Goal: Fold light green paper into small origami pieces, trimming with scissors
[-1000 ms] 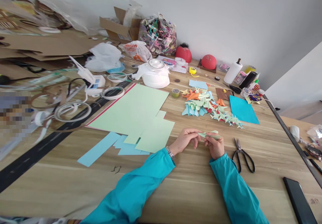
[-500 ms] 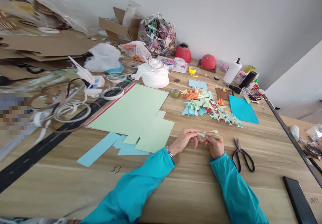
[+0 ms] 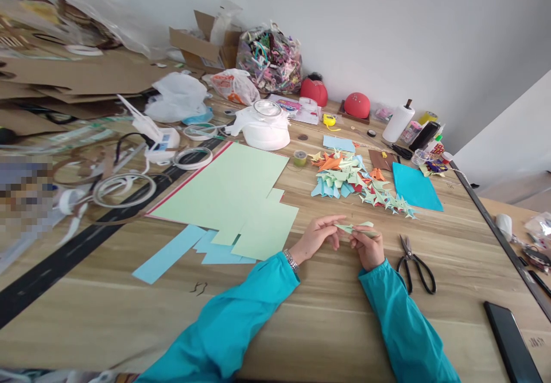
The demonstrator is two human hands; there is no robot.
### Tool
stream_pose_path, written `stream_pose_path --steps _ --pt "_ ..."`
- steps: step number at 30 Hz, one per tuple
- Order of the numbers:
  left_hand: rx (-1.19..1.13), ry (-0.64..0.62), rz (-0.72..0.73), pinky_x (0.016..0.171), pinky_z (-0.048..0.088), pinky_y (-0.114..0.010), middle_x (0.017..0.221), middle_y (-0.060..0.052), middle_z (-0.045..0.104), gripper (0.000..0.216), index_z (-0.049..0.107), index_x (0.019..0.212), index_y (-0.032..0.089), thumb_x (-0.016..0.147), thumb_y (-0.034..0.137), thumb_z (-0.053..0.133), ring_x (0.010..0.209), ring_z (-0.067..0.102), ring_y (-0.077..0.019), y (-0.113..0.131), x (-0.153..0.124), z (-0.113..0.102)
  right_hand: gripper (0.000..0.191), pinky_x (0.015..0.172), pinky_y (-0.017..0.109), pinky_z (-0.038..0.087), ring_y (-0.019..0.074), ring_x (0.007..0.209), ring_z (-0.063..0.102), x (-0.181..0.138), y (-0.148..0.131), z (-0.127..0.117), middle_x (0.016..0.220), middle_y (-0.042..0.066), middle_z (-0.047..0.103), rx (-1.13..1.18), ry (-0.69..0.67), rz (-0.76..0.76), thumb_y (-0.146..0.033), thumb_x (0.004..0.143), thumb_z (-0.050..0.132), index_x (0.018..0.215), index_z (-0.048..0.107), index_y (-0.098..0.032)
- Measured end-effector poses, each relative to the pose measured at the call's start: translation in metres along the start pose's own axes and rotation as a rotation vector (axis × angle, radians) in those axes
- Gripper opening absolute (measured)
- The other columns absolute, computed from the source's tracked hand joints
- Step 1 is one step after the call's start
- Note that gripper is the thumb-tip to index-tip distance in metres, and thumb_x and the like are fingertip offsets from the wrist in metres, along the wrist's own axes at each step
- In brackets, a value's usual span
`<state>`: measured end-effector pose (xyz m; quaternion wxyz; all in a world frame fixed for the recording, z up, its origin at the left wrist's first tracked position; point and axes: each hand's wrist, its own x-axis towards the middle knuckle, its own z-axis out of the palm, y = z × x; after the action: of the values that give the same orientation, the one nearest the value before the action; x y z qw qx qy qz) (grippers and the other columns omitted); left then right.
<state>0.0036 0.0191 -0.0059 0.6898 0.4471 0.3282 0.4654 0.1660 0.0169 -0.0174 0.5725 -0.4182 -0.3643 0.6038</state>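
Both my hands pinch a small folded piece of light green paper (image 3: 356,227) just above the wooden table (image 3: 327,314). My left hand (image 3: 317,235) grips its left end with thumb and fingers closed. My right hand (image 3: 368,247) holds the right part, fingers curled round it. Teal sleeves cover both my arms, and a metal watch band shows at my left wrist. A heap of folded paper cranes (image 3: 357,183) in green, blue and orange lies beyond my hands.
Black scissors (image 3: 415,264) lie right of my right hand. Large light green sheets (image 3: 235,190) and blue strips (image 3: 170,252) lie to the left. A teal sheet (image 3: 415,188), a white kettle (image 3: 264,126), tape rolls (image 3: 124,190), cardboard, bags and a black phone (image 3: 512,340) surround them.
My fingers have shifted slightly on the folded green paper; the left fingers stretch out a little more. Nothing else has moved.
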Motion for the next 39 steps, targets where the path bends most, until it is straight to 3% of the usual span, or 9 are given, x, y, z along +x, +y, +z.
stream_pose_path --steps 2,8,12,17,20,24,27,33,39 --pt "0.105 -0.011 0.027 0.056 0.048 -0.027 0.075 -0.005 0.068 0.044 0.058 0.118 0.012 0.076 0.026 0.058 0.052 0.060 -0.0123 0.001 -0.001 0.002 0.011 0.035 0.022 0.038 0.0105 0.037 0.051 -0.001 0.001 0.000 0.051 0.001 0.066 -0.005 -0.022 0.013 -0.022 0.055 0.077 0.065 0.072 -0.019" --pt "0.238 0.023 0.098 0.053 0.046 -0.024 0.073 -0.005 0.068 0.025 0.070 0.092 0.012 0.076 0.029 0.061 0.052 0.058 -0.0110 -0.001 -0.001 0.006 0.009 0.036 0.021 0.039 0.0105 0.038 0.053 -0.002 0.002 0.002 0.053 0.002 0.067 -0.008 -0.061 0.010 -0.020 0.056 0.077 0.065 0.073 -0.018" --pt "0.195 0.005 0.065 0.053 0.047 -0.024 0.065 -0.003 0.066 0.025 0.071 0.093 0.012 0.074 0.027 0.063 0.051 0.058 -0.0117 -0.002 -0.001 0.005 0.009 0.038 0.021 0.040 0.0124 0.044 0.057 -0.002 0.002 0.002 0.056 0.003 0.068 -0.012 -0.077 -0.005 -0.019 0.056 0.077 0.064 0.073 -0.019" --pt "0.110 0.015 0.027 0.050 0.046 -0.025 0.055 -0.002 0.064 0.021 0.072 0.082 0.011 0.070 0.028 0.068 0.047 0.057 -0.0125 -0.004 0.001 0.004 0.010 0.037 0.022 0.041 0.0127 0.045 0.057 -0.003 0.004 0.003 0.057 0.002 0.068 -0.043 -0.099 -0.036 -0.021 0.058 0.078 0.067 0.073 -0.019" --pt "0.029 0.039 -0.004 0.046 0.045 -0.025 0.058 -0.004 0.066 0.021 0.072 0.077 0.011 0.065 0.028 0.072 0.045 0.056 -0.0124 -0.005 0.003 0.004 0.012 0.037 0.023 0.042 0.0119 0.041 0.054 -0.003 0.005 0.003 0.057 0.002 0.068 -0.064 -0.092 -0.027 -0.024 0.058 0.078 0.069 0.073 -0.021" --pt "-0.068 0.065 -0.057 0.044 0.044 -0.025 0.061 -0.005 0.067 0.022 0.070 0.071 0.010 0.059 0.027 0.076 0.045 0.056 -0.0121 -0.006 0.003 0.005 0.012 0.040 0.025 0.044 0.0161 0.052 0.061 -0.004 0.003 0.003 0.060 0.003 0.069 -0.075 -0.107 -0.039 -0.026 0.056 0.080 0.064 0.072 -0.021" --pt "-0.115 0.055 -0.084 0.044 0.045 -0.025 0.063 -0.006 0.067 0.023 0.069 0.072 0.009 0.059 0.025 0.076 0.046 0.056 -0.0121 -0.005 0.001 0.006 0.011 0.042 0.025 0.045 0.0172 0.055 0.062 -0.004 0.003 0.002 0.061 0.003 0.069 -0.081 -0.120 -0.053 -0.025 0.056 0.080 0.063 0.072 -0.021" --pt "-0.154 -0.024 -0.060 0.051 0.050 -0.028 0.067 -0.007 0.068 0.037 0.060 0.101 0.011 0.072 0.033 0.066 0.052 0.062 -0.0162 -0.003 0.001 0.005 0.008 0.047 0.028 0.046 0.0145 0.049 0.058 -0.001 0.005 -0.006 0.061 0.002 0.069 -0.179 -0.125 -0.130 -0.025 0.059 0.078 0.064 0.072 -0.022" --pt "-0.024 -0.057 -0.137 0.050 0.048 -0.024 0.067 -0.007 0.066 0.033 0.063 0.074 0.009 0.070 0.041 0.069 0.052 0.057 -0.0116 -0.003 0.002 0.006 0.007 0.050 0.031 0.047 0.0159 0.050 0.058 -0.004 0.001 -0.005 0.064 0.003 0.070 -0.315 -0.174 -0.217 -0.029 0.062 0.077 0.065 0.073 -0.023"
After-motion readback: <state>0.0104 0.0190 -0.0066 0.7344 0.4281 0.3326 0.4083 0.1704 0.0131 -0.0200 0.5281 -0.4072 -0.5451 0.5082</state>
